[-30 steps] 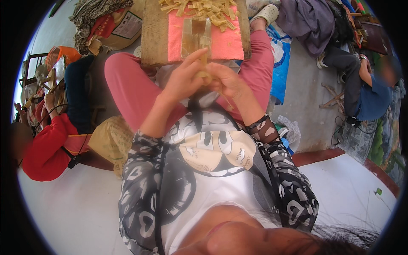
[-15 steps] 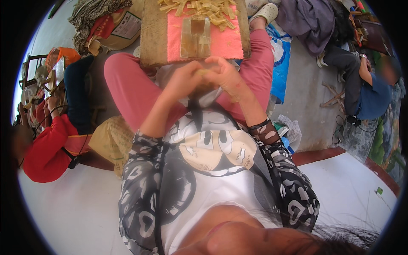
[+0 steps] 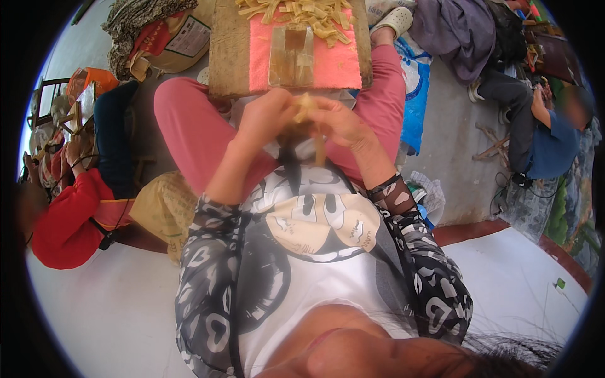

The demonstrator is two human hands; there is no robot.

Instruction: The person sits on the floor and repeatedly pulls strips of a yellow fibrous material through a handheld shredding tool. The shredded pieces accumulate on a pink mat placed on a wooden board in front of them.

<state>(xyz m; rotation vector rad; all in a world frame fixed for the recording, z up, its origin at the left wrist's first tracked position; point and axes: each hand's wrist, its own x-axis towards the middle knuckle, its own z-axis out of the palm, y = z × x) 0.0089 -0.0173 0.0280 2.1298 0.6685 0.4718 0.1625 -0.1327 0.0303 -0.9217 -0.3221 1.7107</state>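
Observation:
Above my lap, my left hand (image 3: pixel 268 116) and my right hand (image 3: pixel 343 123) meet with bent fingers, both closed on one pale yellow strip (image 3: pixel 305 106). A folded part of it sticks up between the fingertips, and a tail dangles below my right hand. Whether the strip is knotted or only folded I cannot make out. Just beyond my hands is a wooden board (image 3: pixel 228 63) with a pink cloth (image 3: pixel 337 69) on it. On the cloth lie a brown block wrapped in clear tape (image 3: pixel 292 60) and a heap of similar yellow strips (image 3: pixel 309 16).
A tan sack (image 3: pixel 165 211) is beside my left hip; a blue and white bag (image 3: pixel 414 107) is by my right leg. At the left sits a person in red (image 3: pixel 69 220), at the right another in blue (image 3: pixel 554 145), near a small wooden stool (image 3: pixel 495 143).
My hands have turned and shifted slightly, and my right fingers have curled inward. More of the yellow strip now shows above the fingertips, and its tail has come into sight below.

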